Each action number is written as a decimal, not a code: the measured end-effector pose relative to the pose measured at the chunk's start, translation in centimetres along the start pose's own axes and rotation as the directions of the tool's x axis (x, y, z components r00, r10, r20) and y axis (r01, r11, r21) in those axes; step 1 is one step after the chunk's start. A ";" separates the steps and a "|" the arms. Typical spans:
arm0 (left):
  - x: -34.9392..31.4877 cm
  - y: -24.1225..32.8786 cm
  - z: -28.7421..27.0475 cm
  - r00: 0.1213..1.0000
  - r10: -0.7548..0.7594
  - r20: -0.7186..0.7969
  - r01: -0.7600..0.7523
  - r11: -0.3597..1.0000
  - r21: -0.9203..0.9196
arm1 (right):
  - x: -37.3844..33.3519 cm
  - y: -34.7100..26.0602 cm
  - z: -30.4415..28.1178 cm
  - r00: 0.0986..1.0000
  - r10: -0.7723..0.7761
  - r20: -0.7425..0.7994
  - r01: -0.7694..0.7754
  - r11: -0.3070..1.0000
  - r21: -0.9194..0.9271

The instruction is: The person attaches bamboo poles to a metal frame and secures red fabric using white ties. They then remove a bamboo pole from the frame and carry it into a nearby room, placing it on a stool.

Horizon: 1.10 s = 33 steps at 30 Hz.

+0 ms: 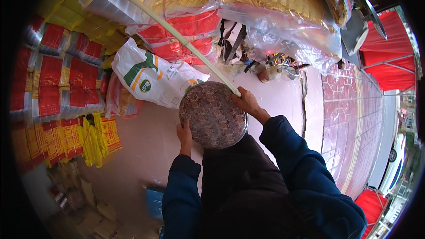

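A round stool seat (213, 115) with a brown swirl-patterned cover is in front of my legs; its underside is hidden. My left hand (184, 138) is closed on the seat's lower left edge, thumb over the top. At the upper right edge, my right hand (249, 102) is closed round the near end of a long pale bamboo-like pole (177, 36). That hand also lies against the seat's rim. The pole slants away to the upper left, over a white sack (148, 76) with green and orange print beside the seat.
Plastic-wrapped stacks of gold paper (279, 4) and red bundles (186, 28) stand ahead. Red and silver packs (48, 75) and yellow packets (95, 139) fill the left. Cables and odds and ends (281, 64) lie ahead right. Beyond the tiled pavement (349, 119) stands a white car (393, 163).
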State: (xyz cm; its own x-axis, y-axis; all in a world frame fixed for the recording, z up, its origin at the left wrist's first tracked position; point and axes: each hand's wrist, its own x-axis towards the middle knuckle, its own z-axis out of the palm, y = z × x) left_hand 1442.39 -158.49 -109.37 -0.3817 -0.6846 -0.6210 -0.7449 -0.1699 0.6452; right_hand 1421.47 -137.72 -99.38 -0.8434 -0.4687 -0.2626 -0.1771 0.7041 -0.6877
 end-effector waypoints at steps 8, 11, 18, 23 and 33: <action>-0.8 -1.2 -4.4 0.994 0.081 0.074 -0.049 0.930 -0.363 | -4.8 -4.1 -0.2 0.996 0.085 0.033 -0.090 0.972 0.217; -2.6 -3.8 -7.2 0.990 0.024 0.139 0.043 0.887 -0.459 | -10.8 -6.1 2.0 0.999 -0.014 0.045 0.000 0.954 0.298; -5.0 -6.1 -9.4 0.987 -0.045 0.154 0.103 0.912 -0.396 | -12.7 -1.3 6.3 0.992 -0.074 0.098 0.033 0.931 0.365; -3.1 -0.9 -4.1 0.974 0.194 0.121 -0.155 0.949 -0.274 | -8.1 5.0 3.9 0.996 0.088 0.006 -0.088 0.981 0.175; 1.6 0.8 1.4 0.872 0.481 -0.092 -0.446 0.857 0.259 | -1.4 11.1 6.0 0.986 -0.062 -0.157 0.060 0.998 -0.017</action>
State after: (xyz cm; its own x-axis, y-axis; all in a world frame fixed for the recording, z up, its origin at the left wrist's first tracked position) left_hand 1440.38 -158.74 -110.51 -0.6407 -0.7440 -0.1897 -0.6098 0.3429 0.7145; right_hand 1423.76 -132.46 -110.71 -0.8998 -0.4221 -0.1101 -0.2363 0.6837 -0.6905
